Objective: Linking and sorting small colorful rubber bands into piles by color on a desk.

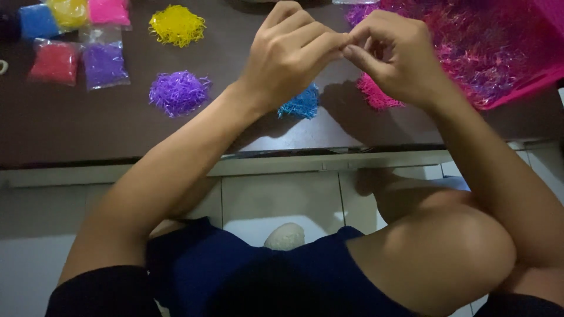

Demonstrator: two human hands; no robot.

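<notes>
Two hands, left hand [288, 56] and right hand [399, 56], meet fingers pinched shut on something too small to see, above the blue heap of tiny elastic bands [301, 104] at six o'clock; probably light, soft, stretchy, best nipped by fingertips.

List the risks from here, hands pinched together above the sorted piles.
1. The left hand and right hand meet fingertip to fingertip right over the blue pile and pink pile. Whatever they pinch is too small to see; dropped, it could land in the wrong colour.
2. The forearms cross close above those piles and could smear them together.
3. The pink basket of mixed strands sits at the table's edge.
</notes>
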